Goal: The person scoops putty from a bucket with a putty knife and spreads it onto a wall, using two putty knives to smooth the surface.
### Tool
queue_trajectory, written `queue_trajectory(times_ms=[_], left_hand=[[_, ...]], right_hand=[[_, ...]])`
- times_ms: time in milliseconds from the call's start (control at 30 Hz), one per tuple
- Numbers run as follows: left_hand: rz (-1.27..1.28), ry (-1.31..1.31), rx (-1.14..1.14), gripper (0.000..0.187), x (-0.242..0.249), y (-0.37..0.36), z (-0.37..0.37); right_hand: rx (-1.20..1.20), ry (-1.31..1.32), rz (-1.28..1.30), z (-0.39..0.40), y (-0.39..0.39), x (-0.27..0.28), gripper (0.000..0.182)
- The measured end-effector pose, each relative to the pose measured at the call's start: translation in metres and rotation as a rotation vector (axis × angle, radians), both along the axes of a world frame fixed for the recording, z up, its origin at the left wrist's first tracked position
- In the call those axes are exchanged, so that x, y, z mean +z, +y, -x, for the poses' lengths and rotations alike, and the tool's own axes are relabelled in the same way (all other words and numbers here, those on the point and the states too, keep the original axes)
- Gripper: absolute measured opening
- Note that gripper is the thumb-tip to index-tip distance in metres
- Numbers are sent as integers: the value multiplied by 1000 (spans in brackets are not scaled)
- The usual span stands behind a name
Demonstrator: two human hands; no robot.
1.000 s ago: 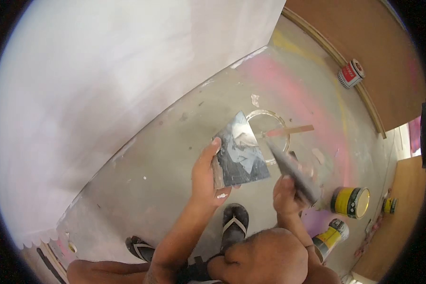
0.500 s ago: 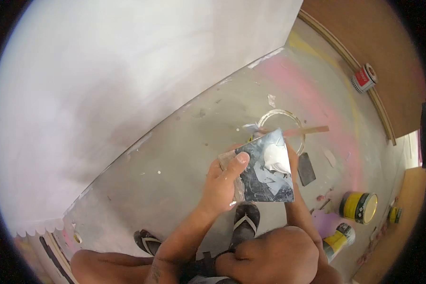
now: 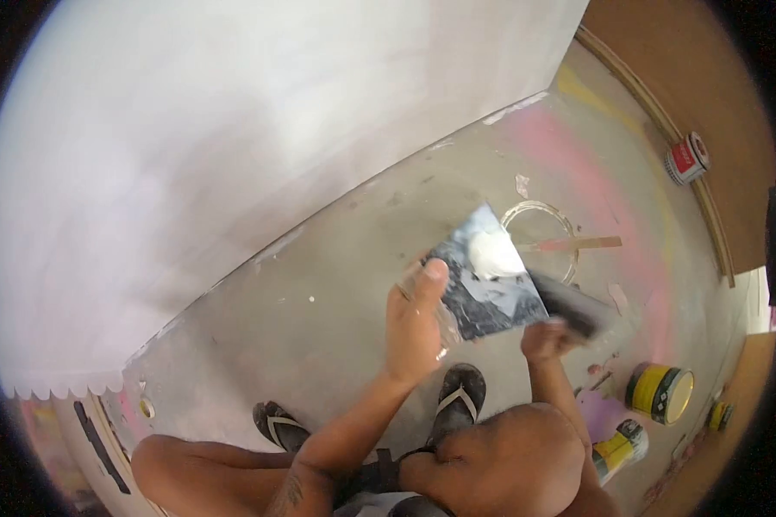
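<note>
My left hand (image 3: 418, 332) grips a flat, dark square plate (image 3: 491, 306) by its left edge, thumb on top. A mound of white putty (image 3: 494, 255) sits on the plate, with paler smears around it. Just right of the plate, my right hand (image 3: 547, 339) is closed at the lower edge of a dark, flat rectangular piece (image 3: 575, 308). That piece is blurred by motion, and I cannot make out its exact kind. Beyond both, a flat stick (image 3: 599, 243) lies across a whitish ring mark (image 3: 539, 207) on the floor.
A white wall (image 3: 233, 155) rises on the left. On the right stand a yellow-and-black can (image 3: 660, 392), a second yellow container (image 3: 619, 448) and a red-and-white can (image 3: 687, 158) near a brown panel (image 3: 707, 77). My sandaled feet (image 3: 459, 401) are on the stained floor (image 3: 319, 336).
The dark piece, lying still on the floor before, is now blurred at my right hand, which has come out from behind the plate. The plate has tilted and shifted slightly upward.
</note>
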State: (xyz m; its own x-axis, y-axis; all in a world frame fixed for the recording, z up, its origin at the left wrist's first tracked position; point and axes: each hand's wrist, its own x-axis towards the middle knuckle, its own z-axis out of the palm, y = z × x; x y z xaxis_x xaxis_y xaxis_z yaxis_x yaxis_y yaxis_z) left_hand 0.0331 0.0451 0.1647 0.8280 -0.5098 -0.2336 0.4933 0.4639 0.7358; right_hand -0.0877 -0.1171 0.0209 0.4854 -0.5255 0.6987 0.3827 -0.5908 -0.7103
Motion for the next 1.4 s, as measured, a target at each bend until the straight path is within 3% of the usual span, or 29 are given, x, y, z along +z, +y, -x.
queue_trajectory(times_ms=[67,133,167,200,267,300,333,400,433,500,600,667,700,733,767,800,867,933,1000,1067,1100,1167,1200,1300,1400], left_hand=[[50,-57,-76,39,4,9,-12],[2,-139,-26,38,0,12,-24],[-47,-199,26,37,-4,14,-23],[-49,-201,15,37,-8,14,-22],[7,-565,85,36,-14,8,-33],[-18,-778,-14,39,-12,11,-44],[-6,-780,-16,39,-10,10,-53],[-59,-1412,2,55,1,7,-60],[-82,-1415,-111,71,7,8,-60],[-188,-1503,-169,72,2,18,-74],[-369,-1716,-309,72,-1,51,-115],[-759,-1945,-896,70,1,80,-136],[-750,-1955,-879,70,4,94,-147],[-780,-1913,-1034,70,6,111,-157],[-811,-1849,-1196,71,7,132,-166],[-812,-1825,-1199,71,10,155,-178],[-939,-1681,-1427,71,14,203,-205],[-966,-1612,-1515,71,19,238,-221],[-992,-1567,-1571,72,18,281,-223],[-1002,-1349,-1164,74,7,325,-210],[-1007,-1279,-1038,75,-11,350,-204],[-1044,-1174,-807,77,-48,392,-189],[-1072,-1142,-701,77,-65,408,-184],[-950,-679,-301,71,-117,436,-150],[-913,-487,-269,67,-143,438,-122]], right_hand=[[-27,293,264,-2,2,44,30],[13,250,-404,5,3,27,23],[-35,7,-828,-14,4,51,20],[-45,1,-831,-21,7,83,20],[264,-73,-1394,-32,11,133,18],[403,41,-1352,-36,16,139,21],[425,143,-1377,-42,27,149,23],[585,201,-1426,-54,34,155,33],[576,199,-1418,-55,30,159,33],[863,156,-1427,-56,25,165,33],[817,182,-1399,-51,14,172,34],[740,200,-1348,-49,10,192,35],[693,359,-1164,-52,5,201,36],[640,513,-987,-57,4,209,38],[484,662,-990,-68,7,215,40],[488,682,-998,-82,6,215,40],[581,1026,-820,-110,15,190,41],[587,1061,-847,-138,24,146,41],[476,929,-977,-175,48,99,39],[324,609,-1095,-221,60,47,34],[312,610,-1098,-244,59,20,34],[4,336,-1034,-284,50,-23,29],[-75,267,-929,-299,45,-31,28],[-257,86,-656,-343,7,-56,31],[-256,161,-767,-358,-13,-48,38]])
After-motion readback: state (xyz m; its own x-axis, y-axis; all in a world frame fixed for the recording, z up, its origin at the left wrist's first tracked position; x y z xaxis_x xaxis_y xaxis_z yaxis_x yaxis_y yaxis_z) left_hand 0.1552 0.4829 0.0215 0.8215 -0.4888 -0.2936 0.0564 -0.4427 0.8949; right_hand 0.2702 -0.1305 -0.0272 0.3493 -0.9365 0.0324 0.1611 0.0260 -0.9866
